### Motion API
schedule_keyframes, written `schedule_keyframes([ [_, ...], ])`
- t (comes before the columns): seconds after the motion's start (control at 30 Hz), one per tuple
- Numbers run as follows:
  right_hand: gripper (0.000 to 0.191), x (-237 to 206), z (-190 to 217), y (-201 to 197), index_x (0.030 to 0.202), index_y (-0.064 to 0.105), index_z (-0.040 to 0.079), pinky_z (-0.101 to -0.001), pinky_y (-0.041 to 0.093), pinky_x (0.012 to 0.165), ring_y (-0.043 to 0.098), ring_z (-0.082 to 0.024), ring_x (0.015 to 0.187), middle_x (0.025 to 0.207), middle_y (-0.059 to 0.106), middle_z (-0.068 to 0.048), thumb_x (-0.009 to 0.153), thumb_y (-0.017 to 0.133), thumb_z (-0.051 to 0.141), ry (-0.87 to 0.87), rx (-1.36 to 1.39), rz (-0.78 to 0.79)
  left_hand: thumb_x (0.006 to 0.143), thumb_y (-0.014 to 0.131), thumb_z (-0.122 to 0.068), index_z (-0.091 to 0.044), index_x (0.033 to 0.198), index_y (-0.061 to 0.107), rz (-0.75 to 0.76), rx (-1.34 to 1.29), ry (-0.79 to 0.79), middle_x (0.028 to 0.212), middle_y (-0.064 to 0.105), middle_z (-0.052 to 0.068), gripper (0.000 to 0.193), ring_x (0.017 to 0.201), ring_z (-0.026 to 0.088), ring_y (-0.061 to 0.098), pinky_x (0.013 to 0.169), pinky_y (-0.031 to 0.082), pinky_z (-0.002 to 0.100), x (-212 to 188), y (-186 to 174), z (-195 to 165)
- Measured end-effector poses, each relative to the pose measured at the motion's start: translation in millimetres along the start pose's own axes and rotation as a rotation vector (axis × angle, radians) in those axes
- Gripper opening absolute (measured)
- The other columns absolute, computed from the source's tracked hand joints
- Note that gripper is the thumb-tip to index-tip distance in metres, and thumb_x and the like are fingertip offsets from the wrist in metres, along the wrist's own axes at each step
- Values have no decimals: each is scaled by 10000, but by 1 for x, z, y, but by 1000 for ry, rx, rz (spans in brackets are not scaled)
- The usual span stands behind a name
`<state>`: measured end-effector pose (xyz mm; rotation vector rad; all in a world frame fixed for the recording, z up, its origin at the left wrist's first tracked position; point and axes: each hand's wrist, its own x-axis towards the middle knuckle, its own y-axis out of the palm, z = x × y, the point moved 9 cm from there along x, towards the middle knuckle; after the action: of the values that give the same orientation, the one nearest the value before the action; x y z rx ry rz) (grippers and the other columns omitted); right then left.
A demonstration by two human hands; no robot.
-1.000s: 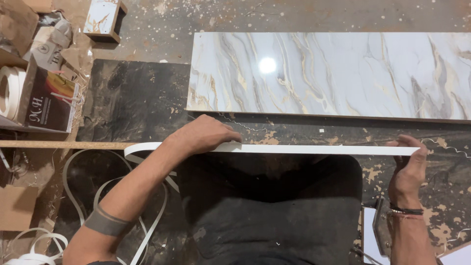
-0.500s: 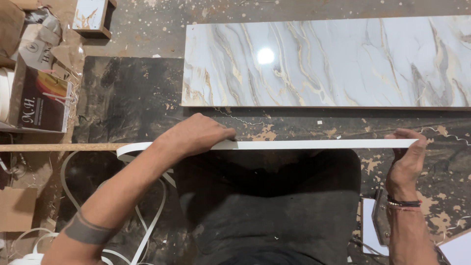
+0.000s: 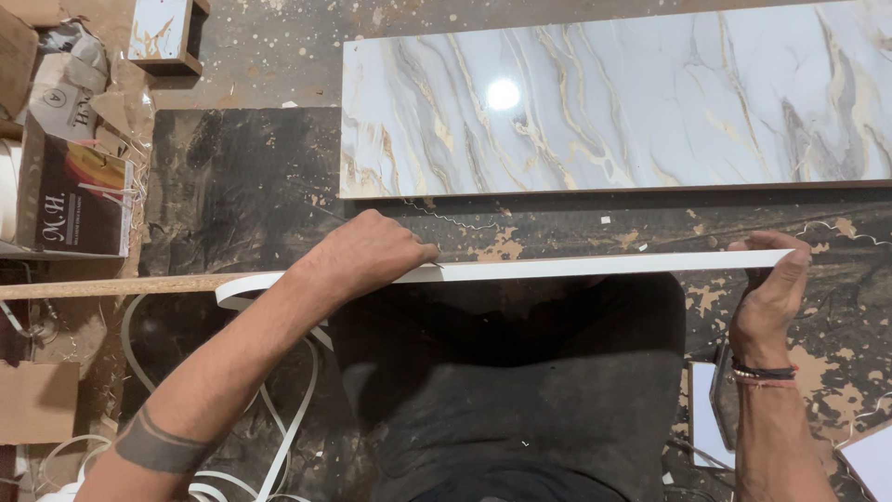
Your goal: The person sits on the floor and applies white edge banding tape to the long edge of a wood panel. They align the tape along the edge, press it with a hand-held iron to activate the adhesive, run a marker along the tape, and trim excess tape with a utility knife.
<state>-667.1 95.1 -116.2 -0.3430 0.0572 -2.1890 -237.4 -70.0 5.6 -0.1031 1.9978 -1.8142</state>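
The large marble-patterned panel [image 3: 613, 102] is seen lying flat on the dusty floor [image 3: 242, 186], and everything else is placed from it: on the near side of the panel, running parallel to its long edge and well clear of it, a narrow board [image 3: 102, 286] is stood on edge, and the white edge-band strip [image 3: 595, 267] is laid along its top. Toward the panel's left end, the left hand [image 3: 367, 256] is pressed down flat on the strip, fingers closed together over it, so the grip there is a firm clamp of band against board edge. Toward the panel's right end, the right hand [image 3: 767, 302] is curled up from below, thumb and fingertips pinched on the strip's free end, which is held taut and level. Between the two hands the band is seen lying straight, with no sag or twist. To do this well, it is judged that tension should be kept even, the strip should be centred over the board's edge so that overhang is shared on both sides, and pressure should be walked outward from the left hand rather than dropped all at once, lest bubbles or a skewed line be trapped. Left of the panel, a dark printed box [image 3: 79, 200] is stood among packaging, and nearer the person than the board, loose coils of spare white strip [image 3: 279, 437] are left trailing below the left forearm, where snagging is a risk to be watched.
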Motion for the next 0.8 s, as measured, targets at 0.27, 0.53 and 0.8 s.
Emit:
schedule_keyframes([
  [0.27,684,-2,6,4,1265,472,15,-401,505,1081,612,-210,1088,1117,565,-109,1193,222,648,-7,-24,-10,902,608,-140,-111,1028,698,-44,-33,40,756,730,107,158,731,330,729,621,562,461,19,4,-13],
  [0.53,681,0,17,9,1247,470,8,-389,496,1051,601,-212,1087,1104,564,-112,1186,224,641,-9,-52,10,899,593,-168,-72,923,632,37,-104,-14,687,696,149,106,698,372,699,620,535,499,25,2,-13],
  [0.8,661,0,19,11,1228,472,17,-369,488,1046,597,-193,1048,1074,575,-104,1197,218,626,-28,-33,1,904,568,-154,-77,962,623,24,-136,28,686,692,120,111,681,364,697,596,518,505,39,-7,-25],
])
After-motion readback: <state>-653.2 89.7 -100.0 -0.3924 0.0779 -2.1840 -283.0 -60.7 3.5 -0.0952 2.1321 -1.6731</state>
